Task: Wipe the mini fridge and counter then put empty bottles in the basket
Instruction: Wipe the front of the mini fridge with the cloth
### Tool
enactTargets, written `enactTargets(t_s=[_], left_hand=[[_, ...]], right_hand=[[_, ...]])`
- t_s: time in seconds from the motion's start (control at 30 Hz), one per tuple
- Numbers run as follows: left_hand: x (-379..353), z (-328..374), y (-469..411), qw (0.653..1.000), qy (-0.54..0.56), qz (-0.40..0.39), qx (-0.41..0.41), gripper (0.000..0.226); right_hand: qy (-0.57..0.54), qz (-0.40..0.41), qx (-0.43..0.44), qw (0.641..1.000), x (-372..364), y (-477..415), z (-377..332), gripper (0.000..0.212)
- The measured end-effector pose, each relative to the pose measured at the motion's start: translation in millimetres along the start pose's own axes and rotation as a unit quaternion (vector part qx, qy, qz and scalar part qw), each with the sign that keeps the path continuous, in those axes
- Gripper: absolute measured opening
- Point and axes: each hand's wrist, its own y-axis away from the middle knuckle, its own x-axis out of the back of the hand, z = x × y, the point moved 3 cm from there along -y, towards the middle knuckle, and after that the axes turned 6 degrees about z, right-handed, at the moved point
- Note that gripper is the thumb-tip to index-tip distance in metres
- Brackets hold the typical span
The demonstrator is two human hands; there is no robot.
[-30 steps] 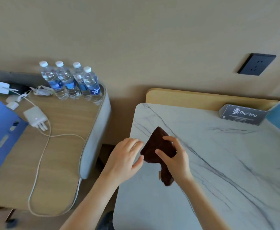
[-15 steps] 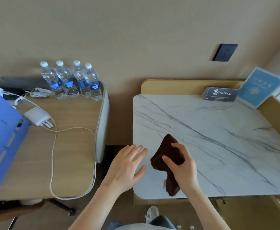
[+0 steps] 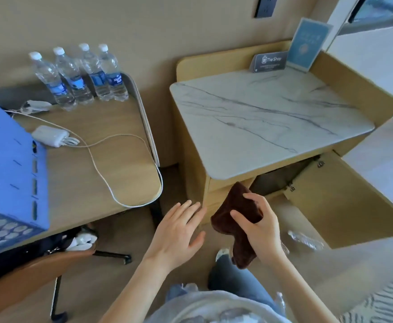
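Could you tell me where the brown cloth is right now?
Head view, lower centre: the right hand grips the cloth in front of and below the counter, just right of the left hand.

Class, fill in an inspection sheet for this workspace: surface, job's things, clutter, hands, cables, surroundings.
Surface: marble counter, two cards at its back.
Job's things: brown cloth; four capped bottles and blue basket on the desk.
Clutter: The Shop card, blue card.
Hands: right hand grips the cloth; left hand open, empty.
Cables: white charger and cable on the desk.
Surroundings: cabinet door open; wall socket above.
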Motion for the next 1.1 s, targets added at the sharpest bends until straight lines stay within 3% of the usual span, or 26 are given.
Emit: enactTargets(t_s=[0.33, 0.63, 0.9, 1.1], left_hand=[[14.9, 92.3, -4.4, 0.988, 0.056, 0.021, -0.143, 0.052], [-28.8, 272.4, 39.6, 0.944, 0.112, -0.021, -0.31, 0.05], [-70.1, 426.8, 128.1, 0.923, 0.15, -0.07, -0.347, 0.052], [-83.0, 496.2, 140.3, 0.913, 0.138, -0.08, -0.375, 0.053]], right_hand=[[0.004, 0.15, 0.022, 0.988, 99.2, 85.1, 7.0, 0.042], [0.0, 0.313, -0.033, 0.949, 252.6, 232.9, 55.6, 0.047], [0.016, 0.38, -0.103, 0.919, 380.2, 378.9, 96.7, 0.043], [0.002, 0.394, -0.119, 0.912, 442.4, 401.5, 120.9, 0.044]])
